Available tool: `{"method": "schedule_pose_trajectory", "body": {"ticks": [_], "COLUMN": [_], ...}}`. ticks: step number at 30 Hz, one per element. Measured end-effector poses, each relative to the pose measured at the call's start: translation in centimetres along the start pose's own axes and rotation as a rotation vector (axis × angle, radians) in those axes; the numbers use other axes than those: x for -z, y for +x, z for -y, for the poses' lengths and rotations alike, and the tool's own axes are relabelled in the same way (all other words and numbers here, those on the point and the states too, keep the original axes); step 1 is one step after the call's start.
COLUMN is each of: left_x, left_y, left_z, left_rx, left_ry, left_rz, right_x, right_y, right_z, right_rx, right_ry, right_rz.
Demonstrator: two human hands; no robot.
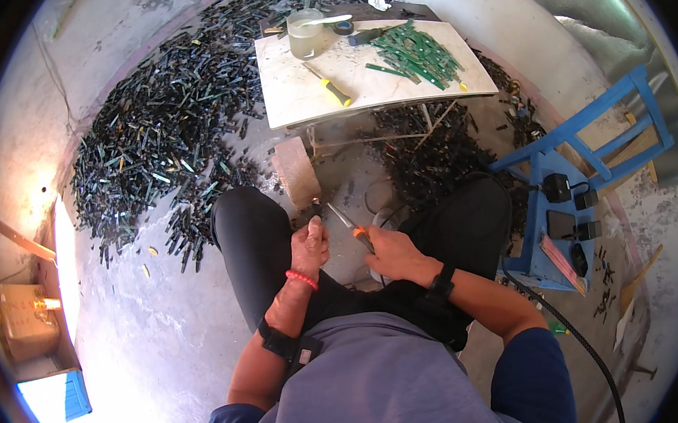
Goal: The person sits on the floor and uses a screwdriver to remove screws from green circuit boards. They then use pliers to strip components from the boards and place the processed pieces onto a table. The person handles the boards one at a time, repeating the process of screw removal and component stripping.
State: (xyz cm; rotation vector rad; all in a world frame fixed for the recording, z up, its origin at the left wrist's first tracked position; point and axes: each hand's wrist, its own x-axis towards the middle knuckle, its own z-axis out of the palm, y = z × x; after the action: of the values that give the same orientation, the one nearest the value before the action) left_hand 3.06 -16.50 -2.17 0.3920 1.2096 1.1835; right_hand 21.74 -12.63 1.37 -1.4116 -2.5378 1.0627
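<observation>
My left hand (310, 246), with a red bead bracelet at its wrist, is closed in a pinch on a small dark piece (318, 209) just beyond my knees. My right hand (397, 253) is wrapped around the handle of a tapered metal hand tool with an orange and dark grip (342, 215). The tool's tip points up and left, close to the dark piece; whether they touch is hard to tell. Right behind the piece a reddish-brown block (297, 171) rests on the floor. My fingers partly hide both held things.
A low white-topped table (292, 97) stands ahead, bearing a cloudy jug (306, 37), a yellow-handled screwdriver (330, 86) and a heap of green strips (418, 53). Dark strips (168, 121) are piled at left. At right are a blue chair (543, 205) and a black cable (571, 325).
</observation>
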Motion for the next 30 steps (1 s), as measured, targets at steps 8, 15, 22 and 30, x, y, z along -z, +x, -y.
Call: {"method": "schedule_pose_trajectory", "body": {"ticks": [8,15,22,30], "left_x": [-0.3,-0.5,-0.6,-0.2], "left_y": [0.0,0.5,0.7,1.5], "left_z": [0.1,0.9,1.1,2.1], "left_rx": [0.016,-0.005,-0.054,-0.115], "left_ry": [0.011,0.079,0.127,0.224], "left_rz": [-0.044,-0.091,-0.107,-0.119], "right_x": [-1.6,-1.9,-2.3,-2.3], "right_y": [0.4,0.4,0.1,0.1], "right_z": [1.6,2.0,2.1,2.2], "right_rx": [-0.060,-0.063,-0.078,-0.116], "right_ry": [-0.044,-0.114,-0.140,-0.135], "right_rz": [-0.059,-0.103,-0.116,-0.081]}}
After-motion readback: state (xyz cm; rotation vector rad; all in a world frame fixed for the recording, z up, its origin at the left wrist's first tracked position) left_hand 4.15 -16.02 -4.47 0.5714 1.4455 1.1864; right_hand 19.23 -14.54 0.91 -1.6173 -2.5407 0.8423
